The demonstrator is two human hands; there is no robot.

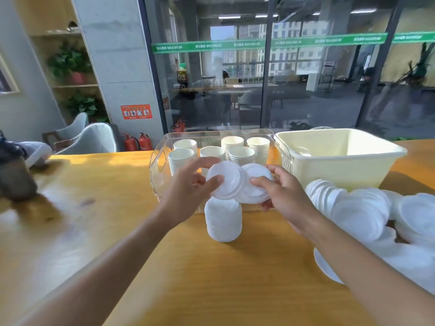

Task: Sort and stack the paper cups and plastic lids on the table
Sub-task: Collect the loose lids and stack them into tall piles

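Your left hand [188, 191] pinches one white plastic lid [226, 180], thumb on its near face and fingers curled behind its top edge. Your right hand [286, 196] pinches a second lid [255, 184], thumb on the front and fingers wrapped behind. The two lids overlap, the left one in front, and you hold both in the air just above the lid stack [223, 220] standing on the yellow table [211, 278].

Take that lid stack as your landmark. Right behind it sits the clear bin [160, 161] holding stacks of paper cups [241, 154]. Behind and to the right of it stands the pale yellow tub [341, 165], just beside the bin. To the right of the stack, a loose pile of lids [367, 215] lies on the table.
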